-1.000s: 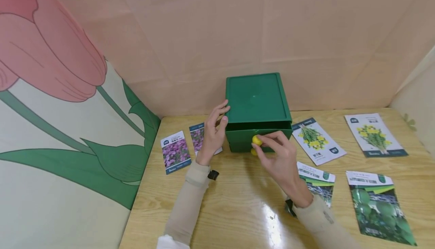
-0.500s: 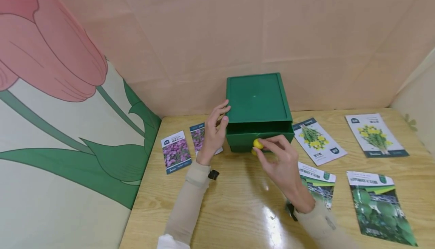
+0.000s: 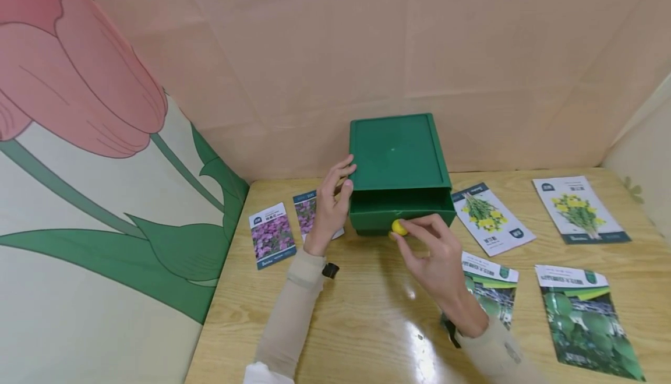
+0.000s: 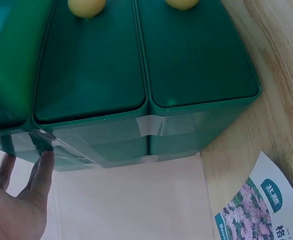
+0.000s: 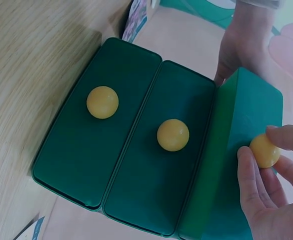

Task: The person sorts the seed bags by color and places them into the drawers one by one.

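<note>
A green plastic drawer unit (image 3: pixel 395 148) stands at the back of the table against the wall, its drawers stacked with a round yellow knob on each front. The top drawer (image 3: pixel 372 222) sticks out toward me, with a dark gap below the unit's lid. Thumb and fingers of my right hand (image 3: pixel 434 256) pinch that drawer's yellow knob (image 5: pixel 265 150). My left hand (image 3: pixel 329 212) rests against the unit's upper left side, fingers spread. In the right wrist view, the middle drawer (image 5: pixel 151 185) and bottom drawer (image 5: pixel 81 155) are pushed in.
Two purple-flower seed packets (image 3: pixel 272 234) lie left of the unit. To the right lie yellow-flower packets (image 3: pixel 486 219) and green-fruit packets (image 3: pixel 579 314), one partly under my right forearm. A peach cloth wall (image 3: pixel 325 69) rises right behind the unit.
My right hand has drawn the top drawer a little farther out toward me, and the gap behind its front has widened. My left hand stays at the unit's side.
</note>
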The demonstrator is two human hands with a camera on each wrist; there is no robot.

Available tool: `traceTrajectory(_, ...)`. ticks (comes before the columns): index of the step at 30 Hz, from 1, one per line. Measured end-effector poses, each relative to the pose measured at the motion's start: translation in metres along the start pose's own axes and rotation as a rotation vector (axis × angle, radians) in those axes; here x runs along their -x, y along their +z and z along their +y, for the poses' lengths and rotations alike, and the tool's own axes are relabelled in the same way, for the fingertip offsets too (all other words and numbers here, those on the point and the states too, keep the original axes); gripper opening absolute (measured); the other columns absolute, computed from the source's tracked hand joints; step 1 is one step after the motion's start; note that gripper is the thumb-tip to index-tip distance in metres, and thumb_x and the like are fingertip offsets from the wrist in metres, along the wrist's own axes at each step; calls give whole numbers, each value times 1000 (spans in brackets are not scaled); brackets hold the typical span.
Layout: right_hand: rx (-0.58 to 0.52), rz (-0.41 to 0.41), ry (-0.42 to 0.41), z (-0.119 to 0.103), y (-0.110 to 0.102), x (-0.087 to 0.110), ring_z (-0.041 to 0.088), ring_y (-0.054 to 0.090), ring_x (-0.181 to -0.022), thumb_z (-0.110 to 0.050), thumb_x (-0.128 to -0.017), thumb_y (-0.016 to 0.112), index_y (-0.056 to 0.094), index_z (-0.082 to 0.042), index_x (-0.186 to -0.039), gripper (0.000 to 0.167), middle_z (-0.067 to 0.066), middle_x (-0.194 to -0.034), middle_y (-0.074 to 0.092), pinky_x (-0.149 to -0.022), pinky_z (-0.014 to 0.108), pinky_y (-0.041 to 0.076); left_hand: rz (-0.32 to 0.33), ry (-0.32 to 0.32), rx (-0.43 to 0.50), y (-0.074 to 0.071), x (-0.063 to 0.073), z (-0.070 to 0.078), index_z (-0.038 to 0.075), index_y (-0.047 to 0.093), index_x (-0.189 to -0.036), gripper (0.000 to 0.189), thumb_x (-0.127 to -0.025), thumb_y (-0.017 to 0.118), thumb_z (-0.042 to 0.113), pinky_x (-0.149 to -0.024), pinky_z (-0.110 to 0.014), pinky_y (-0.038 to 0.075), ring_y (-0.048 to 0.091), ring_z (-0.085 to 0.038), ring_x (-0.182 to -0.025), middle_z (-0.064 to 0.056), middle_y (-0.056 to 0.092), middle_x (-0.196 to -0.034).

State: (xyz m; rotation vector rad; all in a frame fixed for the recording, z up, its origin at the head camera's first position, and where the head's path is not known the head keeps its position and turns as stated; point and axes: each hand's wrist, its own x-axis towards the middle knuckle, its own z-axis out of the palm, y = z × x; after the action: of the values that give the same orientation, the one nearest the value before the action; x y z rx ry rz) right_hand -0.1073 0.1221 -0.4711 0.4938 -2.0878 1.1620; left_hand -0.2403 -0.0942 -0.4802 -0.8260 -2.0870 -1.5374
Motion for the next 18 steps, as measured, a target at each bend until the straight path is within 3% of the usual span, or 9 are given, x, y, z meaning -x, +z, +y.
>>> traceTrajectory(5, -15, 19, -20, -1, 0, 1, 23, 71, -92, 10, -75, 90, 82, 3, -107, 34, 15, -106, 68, -93, 7, 51, -4, 15, -9, 0, 1, -5, 8, 64, -142, 40, -116, 45, 31, -100, -45, 61, 57, -25, -143, -5, 51, -163)
traceTrajectory(8, -12, 15, -21, -2, -1, 2, 22, 71, -93, 10, -75, 90, 82, 2, -108, 34, 15, -107, 68, -94, 7, 51, -3, 17, -10, 0, 1, -5, 8, 64, -142, 47, -116, 43, 40, -100, -45, 61, 57, -24, -143, -5, 51, -163)
traceTrajectory(13, -4, -2, -9, -5, -3, 5, 24, 70, -96, 9, -76, 90, 82, 2, -109, 35, 15, -108, 67, -96, 8, 51, -2, 18, -8, -1, 1, -6, 8, 64, -143, 44, -117, 43, 37, -100, -47, 61, 57, -25, -144, -6, 51, -163)
traceTrajectory(18, 4, -12, 2, -7, -4, 7, 25, 70, -97, 8, -76, 91, 82, 2, -109, 35, 14, -108, 67, -96, 7, 50, 2, 20, -2, 0, 2, -6, 7, 64, -143, 35, -116, 48, 22, -100, -50, 61, 56, -28, -144, -9, 51, -163)
